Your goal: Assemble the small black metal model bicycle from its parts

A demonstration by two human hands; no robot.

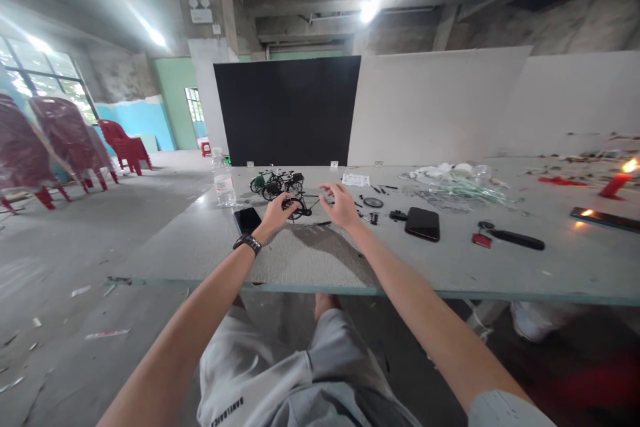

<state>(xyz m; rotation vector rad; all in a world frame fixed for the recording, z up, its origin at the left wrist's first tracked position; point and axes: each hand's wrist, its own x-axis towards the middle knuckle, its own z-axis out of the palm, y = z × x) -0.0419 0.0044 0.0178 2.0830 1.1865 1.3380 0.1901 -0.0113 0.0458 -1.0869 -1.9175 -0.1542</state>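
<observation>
A clear bottle (225,188) stands on a grey table (190,259), just beyond a dark phone (247,220); a black panel (287,113) rises at the back; right, a red candle (613,187) burns behind a flat dark device (603,217); left, red chairs (125,143) stand stacked on the floor (165,213); a ceiling light (369,10) glows.

The left hand (277,213) curls inward, thumb and fingers drawn close together. The right hand (343,205) is near it but apart, fingers bent and thumb parted from them. Behind the hands, the left arm (193,320) and right arm (420,300) reach forward, converging.
</observation>
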